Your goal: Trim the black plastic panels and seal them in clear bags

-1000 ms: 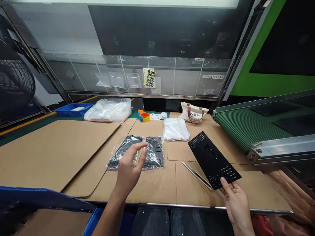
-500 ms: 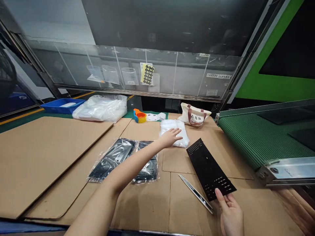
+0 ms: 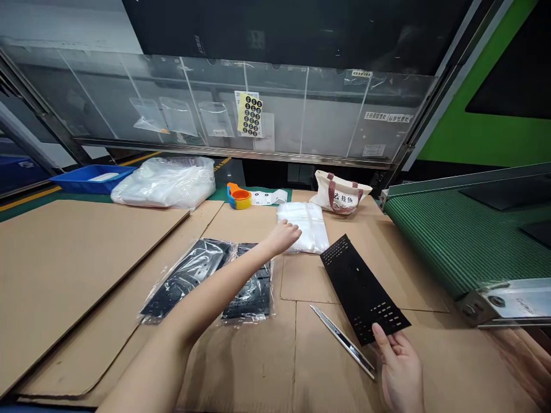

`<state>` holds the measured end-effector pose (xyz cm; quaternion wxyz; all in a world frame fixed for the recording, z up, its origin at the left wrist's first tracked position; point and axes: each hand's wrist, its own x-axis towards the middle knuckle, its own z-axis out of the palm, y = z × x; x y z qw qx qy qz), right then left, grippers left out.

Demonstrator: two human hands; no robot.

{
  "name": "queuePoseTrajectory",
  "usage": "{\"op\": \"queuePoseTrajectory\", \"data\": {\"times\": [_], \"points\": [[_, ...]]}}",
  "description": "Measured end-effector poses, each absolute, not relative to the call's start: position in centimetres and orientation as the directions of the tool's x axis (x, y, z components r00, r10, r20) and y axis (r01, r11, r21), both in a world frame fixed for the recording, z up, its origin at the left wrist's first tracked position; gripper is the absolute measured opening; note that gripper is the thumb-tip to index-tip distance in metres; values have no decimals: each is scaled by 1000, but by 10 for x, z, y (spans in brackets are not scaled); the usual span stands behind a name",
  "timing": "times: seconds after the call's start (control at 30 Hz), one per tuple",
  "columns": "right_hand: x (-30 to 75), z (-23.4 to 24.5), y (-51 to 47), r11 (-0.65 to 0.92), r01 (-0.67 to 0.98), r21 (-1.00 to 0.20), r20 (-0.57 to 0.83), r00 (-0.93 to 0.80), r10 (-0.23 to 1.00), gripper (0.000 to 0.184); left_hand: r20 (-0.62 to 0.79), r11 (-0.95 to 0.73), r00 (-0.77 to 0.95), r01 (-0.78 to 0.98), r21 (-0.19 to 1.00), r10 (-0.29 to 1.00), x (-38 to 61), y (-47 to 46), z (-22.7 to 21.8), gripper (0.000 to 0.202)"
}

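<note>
My right hand (image 3: 401,364) grips the near end of a black perforated plate (image 3: 359,287), thumb on its top face. The plate is tilted up off the cardboard. Over the left part of a stack of clear plastic bags (image 3: 313,221), my left hand (image 3: 284,236) has its fingers curled in; whatever they pinch is hidden. A snap-off utility knife (image 3: 343,339) lies just left of the plate. Under and beside my left forearm lie two bagged black parts, one bagged part (image 3: 191,278) at left and another bagged part (image 3: 253,292) partly covered by the arm.
A green conveyor belt (image 3: 447,241) runs along the right. At the back are a cloth bag (image 3: 342,194), an orange, yellow and blue tape dispenser (image 3: 239,198), a large plastic-wrapped bundle (image 3: 167,183) and a blue tray (image 3: 71,182). A cardboard sheet (image 3: 86,269) covers the left side.
My left hand has gone from spread fingers to curled ones over the bag stack. The right hand still holds the plate nearly in place. The view has shifted slightly.
</note>
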<state>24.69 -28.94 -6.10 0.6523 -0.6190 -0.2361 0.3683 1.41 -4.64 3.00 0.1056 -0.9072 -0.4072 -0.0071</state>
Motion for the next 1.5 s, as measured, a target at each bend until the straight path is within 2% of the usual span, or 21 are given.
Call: {"op": "queuePoseTrajectory", "data": {"times": [0.17,0.37,0.53,0.73,0.8,0.93,1.0,1.17,1.5], "points": [[228,-36,-274,-13,-55,-998,-43,578,815,50,60,-543,546,838,-63,836,17,-33,23,25],[209,-25,-250,90,75,-993,116,502,857,42,21,-525,525,847,83,851,21,-29,17,26],[200,-34,-240,111,201,-973,186,408,894,36,20,-518,520,844,140,854,18,-29,16,26],[204,-39,-241,127,157,-979,191,515,836,36,66,-635,632,760,138,772,10,-40,23,24],[204,-38,-241,137,123,-983,183,549,815,36,78,-657,653,746,106,754,9,-45,25,14],[201,-40,-240,152,87,-985,174,570,803,36,95,-630,624,774,64,776,11,-45,26,16],[200,-42,-240,147,86,-985,170,566,807,38,95,-593,586,802,69,804,13,-40,24,10],[201,-45,-241,112,137,-984,169,540,825,37,53,-487,484,863,137,873,18,-26,19,23],[197,-48,-242,127,251,-960,232,449,863,37,-37,-357,389,876,323,921,18,-25,13,29]]}}
